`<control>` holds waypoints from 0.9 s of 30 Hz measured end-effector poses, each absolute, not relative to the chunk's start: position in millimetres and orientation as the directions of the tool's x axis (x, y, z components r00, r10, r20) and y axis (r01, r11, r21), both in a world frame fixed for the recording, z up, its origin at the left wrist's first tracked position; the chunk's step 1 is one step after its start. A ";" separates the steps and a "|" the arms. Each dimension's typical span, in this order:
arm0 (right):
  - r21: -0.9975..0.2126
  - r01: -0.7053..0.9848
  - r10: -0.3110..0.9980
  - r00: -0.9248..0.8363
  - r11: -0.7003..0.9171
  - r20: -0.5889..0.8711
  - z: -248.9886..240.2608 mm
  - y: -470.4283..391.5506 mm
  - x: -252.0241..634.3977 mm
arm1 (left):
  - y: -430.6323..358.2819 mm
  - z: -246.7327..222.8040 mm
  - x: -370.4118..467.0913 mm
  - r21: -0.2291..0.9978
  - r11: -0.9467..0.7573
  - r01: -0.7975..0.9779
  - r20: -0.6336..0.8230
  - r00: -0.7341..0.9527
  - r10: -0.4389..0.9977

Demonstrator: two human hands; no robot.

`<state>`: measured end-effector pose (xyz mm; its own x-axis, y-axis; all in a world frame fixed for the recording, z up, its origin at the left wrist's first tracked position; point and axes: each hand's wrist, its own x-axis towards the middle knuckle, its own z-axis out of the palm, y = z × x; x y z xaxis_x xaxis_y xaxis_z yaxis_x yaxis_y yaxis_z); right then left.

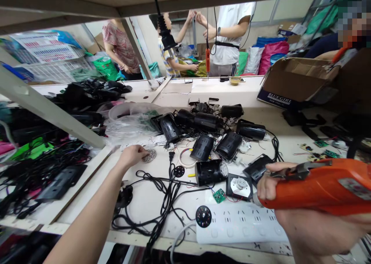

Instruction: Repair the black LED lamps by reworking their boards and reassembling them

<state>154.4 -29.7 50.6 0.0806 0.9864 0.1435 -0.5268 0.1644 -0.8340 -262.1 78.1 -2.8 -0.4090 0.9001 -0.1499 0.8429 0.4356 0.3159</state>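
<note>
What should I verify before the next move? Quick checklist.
1. Right grip closed around the orange power tool: ok.
2. Left grip at the small metal pieces: ok.
3. A piece pinched in the left grip: cannot tell.
4. Tool end off the black-framed part: cannot tell, contact hidden.
5. Power strip free of loose parts: not ok, black disc on it.
6. Black cables untangled: not ok, loops crossed.

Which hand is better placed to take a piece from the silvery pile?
Left, I'd judge: the left hand is at the silvery pile, while the right hand is occupied with the orange tool, farther off.
</note>
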 end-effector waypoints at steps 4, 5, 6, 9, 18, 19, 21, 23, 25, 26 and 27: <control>-0.843 -0.477 0.968 0.108 0.249 0.225 52.3 -25.8 155.8 | 75.3 -3.1 -269.3 0.419 0.430 0.800 -0.106 -0.427 0.898; -0.839 -0.482 0.967 0.107 0.253 0.230 52.0 -24.6 156.2 | 74.6 -3.5 -270.3 0.453 0.424 0.784 -0.099 -0.429 0.898; -0.836 -0.486 0.967 0.108 0.255 0.231 51.1 -23.6 156.7 | 74.0 -3.7 -270.8 0.488 0.419 0.766 -0.094 -0.431 0.898; -0.839 -0.489 0.971 0.103 0.238 0.215 46.7 -22.0 159.1 | 71.8 -1.3 -266.5 0.609 0.392 0.689 -0.097 -0.426 0.900; -0.844 -0.483 0.971 0.068 0.233 0.229 51.0 -28.8 157.9 | 15.1 15.2 -141.1 0.959 0.251 0.132 -0.252 -0.013 0.968; -0.842 -0.482 0.969 0.067 0.242 0.239 52.5 -30.2 156.9 | 4.6 12.7 -120.9 0.951 0.309 -0.017 -0.307 0.081 0.948; -0.840 -0.481 0.966 0.061 0.250 0.253 55.2 -33.3 155.0 | -14.7 5.0 -84.5 0.861 0.437 -0.260 -0.388 0.219 0.895; -0.831 -0.494 0.965 0.068 0.254 0.255 57.6 -36.7 153.3 | -29.1 -4.1 -55.9 0.700 0.573 -0.425 -0.481 0.313 0.819; -0.810 -0.526 0.963 0.078 0.260 0.259 60.1 -40.0 152.3 | -37.3 -10.9 -35.4 0.498 0.671 -0.549 -0.552 0.395 0.734; -0.795 -0.545 0.961 0.083 0.267 0.265 61.7 -41.6 152.0 | -39.3 -12.8 -27.8 0.397 0.701 -0.593 -0.579 0.431 0.692; -0.778 -0.561 0.956 0.092 0.282 0.280 63.5 -43.3 151.9 | -40.3 -13.6 -21.7 0.301 0.721 -0.624 -0.604 0.461 0.651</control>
